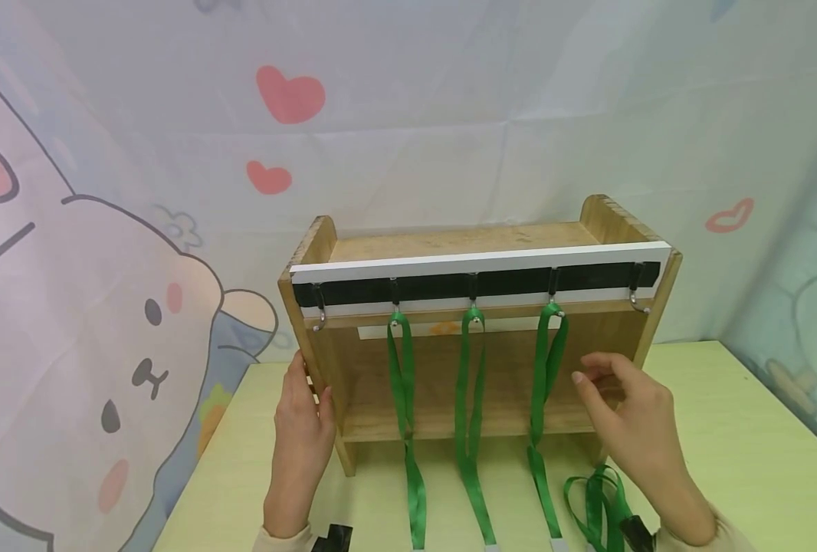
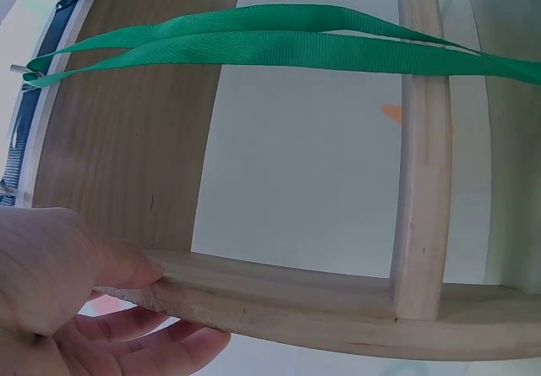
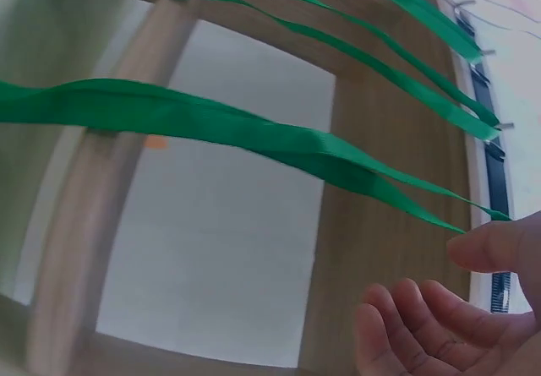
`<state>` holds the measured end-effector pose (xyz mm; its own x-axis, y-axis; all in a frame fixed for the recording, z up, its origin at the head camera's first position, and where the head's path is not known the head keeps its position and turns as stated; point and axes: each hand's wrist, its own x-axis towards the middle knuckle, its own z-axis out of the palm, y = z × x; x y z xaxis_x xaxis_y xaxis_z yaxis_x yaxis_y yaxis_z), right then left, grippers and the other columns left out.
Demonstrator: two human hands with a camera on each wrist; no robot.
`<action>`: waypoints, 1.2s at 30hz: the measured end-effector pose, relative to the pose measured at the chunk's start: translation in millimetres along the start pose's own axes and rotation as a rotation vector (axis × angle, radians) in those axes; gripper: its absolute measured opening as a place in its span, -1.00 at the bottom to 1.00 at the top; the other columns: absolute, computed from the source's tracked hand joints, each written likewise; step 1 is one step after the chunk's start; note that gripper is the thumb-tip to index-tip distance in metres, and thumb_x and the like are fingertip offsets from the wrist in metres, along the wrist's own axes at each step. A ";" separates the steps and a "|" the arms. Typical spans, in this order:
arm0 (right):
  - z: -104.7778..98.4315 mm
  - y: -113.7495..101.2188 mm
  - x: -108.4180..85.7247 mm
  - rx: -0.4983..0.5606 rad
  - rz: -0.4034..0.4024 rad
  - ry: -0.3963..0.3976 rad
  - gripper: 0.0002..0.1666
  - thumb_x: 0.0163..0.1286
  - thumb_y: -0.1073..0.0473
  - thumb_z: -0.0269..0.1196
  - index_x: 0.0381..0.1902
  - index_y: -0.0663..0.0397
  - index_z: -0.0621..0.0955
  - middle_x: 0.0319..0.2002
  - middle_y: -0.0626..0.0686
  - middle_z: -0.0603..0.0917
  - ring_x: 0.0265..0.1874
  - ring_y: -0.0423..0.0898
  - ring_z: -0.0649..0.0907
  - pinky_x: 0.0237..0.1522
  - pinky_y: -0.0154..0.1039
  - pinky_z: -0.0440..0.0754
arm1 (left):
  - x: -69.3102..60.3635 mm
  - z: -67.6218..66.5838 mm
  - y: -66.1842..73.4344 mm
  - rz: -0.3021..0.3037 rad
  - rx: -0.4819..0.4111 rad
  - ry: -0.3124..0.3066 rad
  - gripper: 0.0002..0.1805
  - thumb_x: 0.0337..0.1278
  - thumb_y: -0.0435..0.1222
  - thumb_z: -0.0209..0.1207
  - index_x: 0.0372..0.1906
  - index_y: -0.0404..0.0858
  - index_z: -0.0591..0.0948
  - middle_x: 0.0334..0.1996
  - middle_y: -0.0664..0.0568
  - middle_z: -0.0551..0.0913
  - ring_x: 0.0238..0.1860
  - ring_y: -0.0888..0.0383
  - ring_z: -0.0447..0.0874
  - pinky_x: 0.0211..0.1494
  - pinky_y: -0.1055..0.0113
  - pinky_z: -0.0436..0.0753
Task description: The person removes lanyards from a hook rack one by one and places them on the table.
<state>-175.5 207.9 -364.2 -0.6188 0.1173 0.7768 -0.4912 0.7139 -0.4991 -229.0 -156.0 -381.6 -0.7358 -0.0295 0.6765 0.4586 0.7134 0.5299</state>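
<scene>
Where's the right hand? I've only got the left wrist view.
Observer: The right hand is at the right side of the wooden shelf, holding nothing.

Operator: I see two green straps hung up. Total?

Observer: Three, on the middle three of five hooks.

Operator: Anything loose lower down?

Observer: Yes, a loose green strap lies bunched on the table, near the right wrist.
</scene>
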 end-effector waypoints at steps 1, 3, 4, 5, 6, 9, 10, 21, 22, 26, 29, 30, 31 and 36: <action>0.8 -1.4 1.3 0.014 0.003 0.015 -0.79 0.21 0.50 0.37 -0.18 0.32 0.66 -0.36 0.09 0.73 -0.38 -0.36 0.61 -0.32 -0.64 0.54 | 0.0 0.0 0.0 0.000 -0.001 0.000 -0.34 0.22 -0.68 0.14 0.40 -0.60 0.19 0.12 -0.47 0.45 -0.05 -0.36 0.64 -0.27 -0.08 0.77; 3.3 -3.9 3.4 0.052 0.005 0.048 -0.77 0.22 0.50 0.37 -0.15 0.34 0.65 -0.32 0.10 0.73 -0.35 -0.41 0.60 -0.28 -0.66 0.54 | 0.0 0.0 -0.3 0.000 -0.001 0.000 -0.34 0.22 -0.68 0.14 0.40 -0.59 0.19 0.12 -0.46 0.45 -0.05 -0.36 0.64 -0.27 -0.07 0.77; 4.9 -5.1 4.2 0.074 0.012 0.062 -0.75 0.23 0.50 0.37 -0.12 0.34 0.65 -0.31 0.11 0.73 -0.34 -0.43 0.60 -0.27 -0.65 0.54 | 0.1 0.1 -0.4 0.001 -0.002 0.001 -0.34 0.22 -0.68 0.14 0.39 -0.59 0.19 0.12 -0.46 0.45 -0.05 -0.35 0.65 -0.27 -0.06 0.77; 6.7 -6.5 4.9 0.096 0.022 0.074 -0.74 0.23 0.49 0.37 -0.10 0.34 0.65 -0.29 0.11 0.72 -0.33 -0.44 0.60 -0.26 -0.65 0.55 | 0.2 0.2 -0.4 0.002 -0.003 0.000 -0.34 0.22 -0.68 0.14 0.39 -0.59 0.19 0.12 -0.46 0.45 -0.05 -0.35 0.65 -0.27 -0.06 0.77; 8.6 -7.8 5.4 0.117 0.038 0.082 -0.71 0.23 0.48 0.38 -0.07 0.34 0.64 -0.28 0.10 0.71 -0.33 -0.44 0.61 -0.26 -0.64 0.56 | 0.3 0.4 -0.5 0.004 -0.005 0.000 -0.34 0.22 -0.68 0.14 0.40 -0.59 0.19 0.12 -0.46 0.45 -0.05 -0.35 0.65 -0.27 -0.06 0.77; 14.1 -11.9 6.7 0.179 0.080 0.084 -0.64 0.23 0.46 0.40 -0.02 0.34 0.61 -0.23 0.08 0.69 -0.31 -0.40 0.63 -0.26 -0.62 0.58 | -0.3 0.2 -1.3 0.016 -0.007 0.004 -0.34 0.22 -0.69 0.14 0.39 -0.59 0.20 0.13 -0.47 0.44 -0.04 -0.36 0.64 -0.27 -0.06 0.77; 15.5 -13.3 7.0 0.191 0.095 0.079 -0.63 0.22 0.46 0.41 -0.01 0.33 0.60 -0.22 0.07 0.68 -0.31 -0.39 0.64 -0.27 -0.61 0.58 | -0.2 0.4 -1.7 0.019 -0.009 0.005 -0.34 0.22 -0.69 0.14 0.39 -0.59 0.20 0.13 -0.47 0.44 -0.04 -0.36 0.64 -0.27 -0.06 0.77; 27.7 -21.5 12.4 0.230 0.083 0.073 -0.74 0.24 0.46 0.40 -0.12 0.31 0.64 -0.28 0.06 0.71 -0.34 -0.34 0.64 -0.33 -0.56 0.62 | -0.2 1.3 -1.9 0.041 0.002 0.014 -0.35 0.22 -0.69 0.13 0.38 -0.61 0.20 0.14 -0.50 0.43 0.01 -0.40 0.62 -0.25 -0.10 0.76; 28.5 -21.6 12.9 0.220 0.067 0.079 -0.76 0.25 0.46 0.39 -0.12 0.31 0.65 -0.29 0.06 0.71 -0.35 -0.35 0.64 -0.33 -0.57 0.62 | -0.2 1.6 -1.6 0.041 0.002 0.013 -0.35 0.22 -0.69 0.14 0.38 -0.61 0.20 0.14 -0.50 0.43 0.01 -0.40 0.62 -0.25 -0.10 0.76; 30.7 -21.9 15.4 0.182 -0.005 0.108 -0.81 0.24 0.51 0.36 -0.18 0.31 0.67 -0.32 0.08 0.71 -0.37 -0.38 0.62 -0.32 -0.60 0.58 | 0.2 3.0 -1.4 0.043 0.003 0.011 -0.36 0.22 -0.68 0.14 0.38 -0.61 0.20 0.12 -0.50 0.44 0.01 -0.40 0.62 -0.24 -0.10 0.76; 30.8 -23.2 16.9 0.173 -0.026 0.117 -0.84 0.22 0.55 0.35 -0.25 0.32 0.68 -0.34 0.07 0.71 -0.38 -0.39 0.62 -0.31 -0.61 0.57 | -0.5 3.0 -1.4 0.047 0.003 0.014 -0.36 0.22 -0.68 0.14 0.38 -0.61 0.20 0.11 -0.49 0.44 0.00 -0.40 0.63 -0.25 -0.10 0.76; 30.7 -23.8 17.3 0.172 -0.025 0.118 -0.84 0.22 0.56 0.34 -0.26 0.32 0.68 -0.35 0.06 0.71 -0.39 -0.40 0.62 -0.30 -0.61 0.57 | -0.7 2.7 -1.5 0.049 0.004 0.016 -0.36 0.22 -0.68 0.14 0.37 -0.61 0.20 0.11 -0.49 0.44 -0.01 -0.40 0.63 -0.25 -0.10 0.76; 30.3 -24.6 17.8 0.169 -0.025 0.118 -0.86 0.23 0.55 0.33 -0.28 0.32 0.68 -0.36 0.06 0.71 -0.39 -0.40 0.61 -0.30 -0.61 0.57 | -0.7 2.7 -1.6 0.051 0.006 0.019 -0.36 0.22 -0.68 0.14 0.37 -0.61 0.20 0.11 -0.50 0.45 -0.01 -0.40 0.63 -0.25 -0.10 0.76; 27.1 -29.2 19.6 0.181 -0.035 0.133 -0.89 0.26 0.53 0.31 -0.27 0.34 0.68 -0.39 0.12 0.72 -0.38 -0.43 0.61 -0.27 -0.61 0.56 | -1.0 1.5 -2.4 0.054 0.010 0.027 -0.36 0.23 -0.67 0.14 0.38 -0.61 0.20 0.12 -0.51 0.44 0.00 -0.42 0.62 -0.25 -0.12 0.75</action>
<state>-189.9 170.6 -344.8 -0.5192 0.1936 0.8325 -0.6204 0.5845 -0.5229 -230.2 -156.7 -384.3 -0.6966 -0.0093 0.7174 0.4923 0.7212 0.4874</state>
